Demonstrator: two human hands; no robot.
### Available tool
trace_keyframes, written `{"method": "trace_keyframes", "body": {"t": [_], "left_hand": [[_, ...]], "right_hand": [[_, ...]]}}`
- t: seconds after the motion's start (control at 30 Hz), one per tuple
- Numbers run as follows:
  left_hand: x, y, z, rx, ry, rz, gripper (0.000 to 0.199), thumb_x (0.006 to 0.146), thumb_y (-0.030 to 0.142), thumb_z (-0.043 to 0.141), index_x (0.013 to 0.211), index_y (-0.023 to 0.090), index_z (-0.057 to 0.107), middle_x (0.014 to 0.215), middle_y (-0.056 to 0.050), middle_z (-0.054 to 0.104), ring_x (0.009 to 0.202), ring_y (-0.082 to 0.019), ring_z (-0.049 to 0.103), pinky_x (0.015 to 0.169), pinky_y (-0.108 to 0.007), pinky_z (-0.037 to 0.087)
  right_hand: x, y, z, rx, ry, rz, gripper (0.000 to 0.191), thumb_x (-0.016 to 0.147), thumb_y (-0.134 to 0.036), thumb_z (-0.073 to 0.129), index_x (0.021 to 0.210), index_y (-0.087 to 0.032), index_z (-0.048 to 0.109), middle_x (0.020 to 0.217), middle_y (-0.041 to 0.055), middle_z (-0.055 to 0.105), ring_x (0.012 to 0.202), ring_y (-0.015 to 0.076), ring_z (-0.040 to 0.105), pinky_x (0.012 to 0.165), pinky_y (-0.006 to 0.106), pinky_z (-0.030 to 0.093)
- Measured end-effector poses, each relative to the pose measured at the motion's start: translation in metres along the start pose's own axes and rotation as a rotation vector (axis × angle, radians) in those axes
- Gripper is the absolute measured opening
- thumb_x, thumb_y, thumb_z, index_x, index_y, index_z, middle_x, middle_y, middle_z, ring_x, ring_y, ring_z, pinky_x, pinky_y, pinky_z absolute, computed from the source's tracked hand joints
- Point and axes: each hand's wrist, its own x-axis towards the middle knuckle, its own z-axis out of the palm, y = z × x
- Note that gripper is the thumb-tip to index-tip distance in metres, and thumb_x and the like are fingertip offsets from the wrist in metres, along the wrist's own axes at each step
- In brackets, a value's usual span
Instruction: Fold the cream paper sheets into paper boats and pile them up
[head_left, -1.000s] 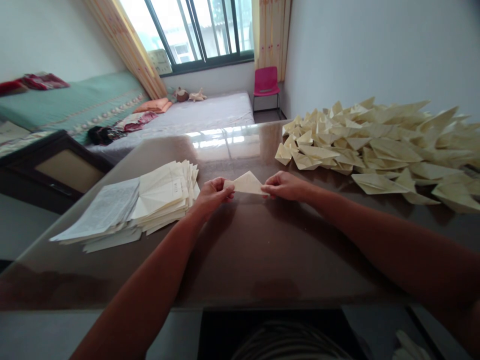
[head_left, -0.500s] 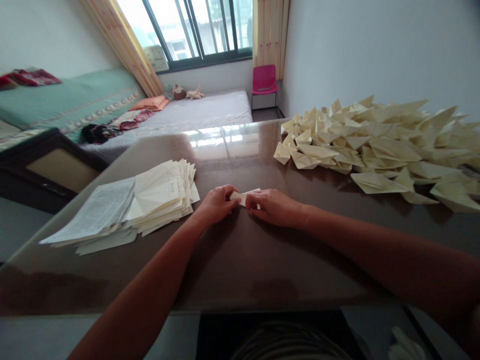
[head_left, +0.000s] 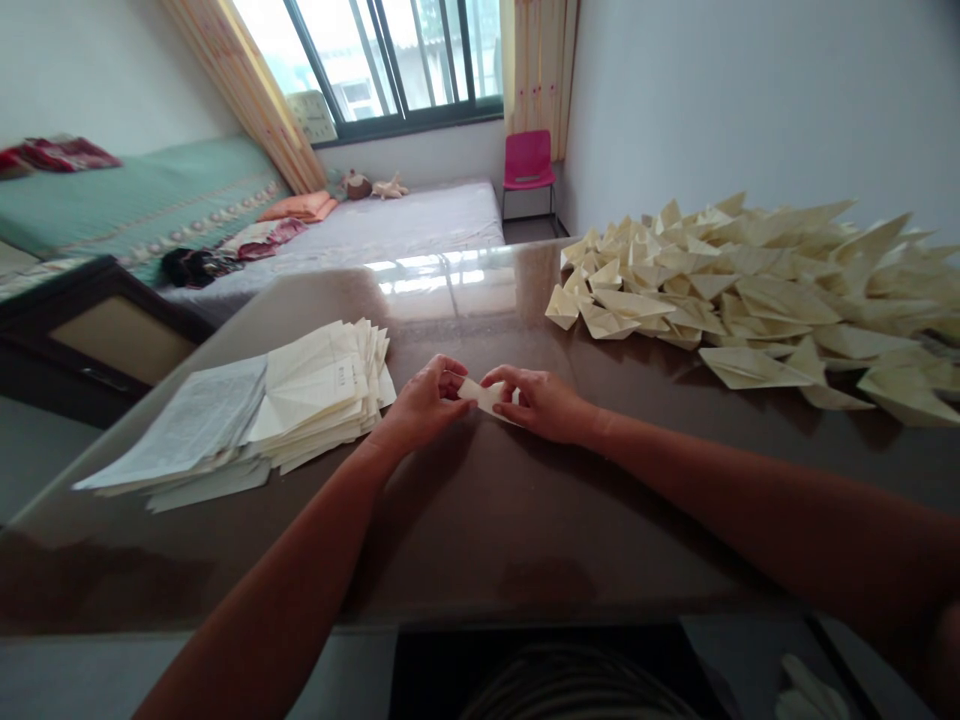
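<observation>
A small folded piece of cream paper is between my hands over the middle of the brown table. My left hand grips its left end between thumb and fingers. On the right end, my right hand pinches it with curled fingers, which cover part of the paper. Left of my hands lies a stack of cream sheets with creases, and beside it are printed greyish sheets. A large heap of folded cream paper shapes with pointed ends covers the table's right side.
Beyond the table is a bed with folded cloths and soft toys. A pink chair stands by the far wall. At the left is a dark cabinet.
The paper has turned, its right end now lower and nearer to me. My right hand has shifted slightly left, and the fingers of both hands have lifted and changed their hold.
</observation>
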Motion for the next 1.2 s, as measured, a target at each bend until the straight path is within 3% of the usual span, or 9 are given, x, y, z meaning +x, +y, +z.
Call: {"method": "trace_keyframes", "body": {"t": [0.1, 0.3, 0.5, 0.63, 0.73, 1.0, 1.2], "left_hand": [[-0.001, 0.001, -0.001, 0.004, -0.024, -0.03, 0.041, 0.064, 0.026, 0.073, 0.096, 0.016, 0.049, 0.078, -0.001, 0.066, 0.072, -0.015, 0.064, 0.065, -0.027, 0.049], [-0.005, 0.008, -0.012, -0.078, -0.237, -0.15, 0.045, 0.063, 0.038, 0.076, 0.095, 0.015, 0.056, 0.08, -0.003, 0.069, 0.074, -0.016, 0.065, 0.064, -0.026, 0.05], [-0.011, 0.016, -0.022, -0.054, -0.208, -0.23, 0.041, 0.07, 0.051, 0.069, 0.084, 0.013, 0.062, 0.068, -0.002, 0.065, 0.064, -0.014, 0.064, 0.063, -0.028, 0.055], [-0.012, 0.013, -0.026, 0.037, -0.258, -0.253, 0.037, 0.071, 0.049, 0.067, 0.081, 0.014, 0.062, 0.068, -0.003, 0.067, 0.062, -0.014, 0.064, 0.058, -0.024, 0.053], [-0.012, 0.007, -0.027, 0.157, -0.296, -0.208, 0.028, 0.07, 0.041, 0.067, 0.082, 0.016, 0.063, 0.067, -0.001, 0.067, 0.06, -0.014, 0.062, 0.053, -0.022, 0.048], [-0.018, 0.019, -0.015, 0.488, -0.171, 0.053, 0.013, 0.07, 0.024, 0.062, 0.082, 0.019, 0.061, 0.071, 0.002, 0.067, 0.066, -0.015, 0.064, 0.061, -0.023, 0.046], [-0.023, 0.025, -0.015, 0.58, -0.259, 0.142, 0.009, 0.077, 0.02, 0.055, 0.083, 0.021, 0.062, 0.076, 0.002, 0.069, 0.07, -0.014, 0.065, 0.064, -0.021, 0.044]], "right_hand": [[0.002, -0.001, -0.001, 0.101, -0.034, 0.016, 0.021, 0.08, -0.018, 0.058, 0.102, -0.02, 0.061, 0.077, -0.0043, 0.058, 0.056, 0.0061, 0.046, 0.058, 0.019, 0.035], [0.0, -0.004, 0.002, 0.056, 0.013, -0.007, 0.012, 0.081, -0.019, 0.06, 0.09, -0.018, 0.067, 0.072, -0.0028, 0.059, 0.059, 0.0071, 0.047, 0.059, 0.019, 0.035], [-0.002, -0.002, 0.008, -0.043, 0.069, -0.101, 0.008, 0.081, -0.018, 0.059, 0.082, -0.019, 0.067, 0.076, -0.0014, 0.06, 0.06, 0.0075, 0.049, 0.059, 0.019, 0.035], [-0.003, -0.002, 0.009, -0.082, 0.071, -0.13, 0.007, 0.079, -0.018, 0.059, 0.081, -0.019, 0.066, 0.083, -0.0004, 0.059, 0.061, 0.0072, 0.05, 0.061, 0.02, 0.036], [-0.004, -0.004, 0.007, -0.104, 0.038, -0.135, 0.007, 0.08, -0.021, 0.06, 0.082, -0.019, 0.065, 0.09, 0.0005, 0.058, 0.058, 0.006, 0.049, 0.059, 0.02, 0.035], [-0.008, -0.006, 0.008, -0.209, -0.015, -0.135, 0.008, 0.081, -0.022, 0.056, 0.085, -0.022, 0.064, 0.091, -0.001, 0.06, 0.059, 0.0068, 0.049, 0.06, 0.021, 0.034], [-0.009, -0.007, 0.007, -0.24, -0.032, -0.128, 0.009, 0.082, -0.023, 0.055, 0.085, -0.023, 0.064, 0.091, -0.0006, 0.061, 0.061, 0.0078, 0.05, 0.062, 0.021, 0.034]]}}
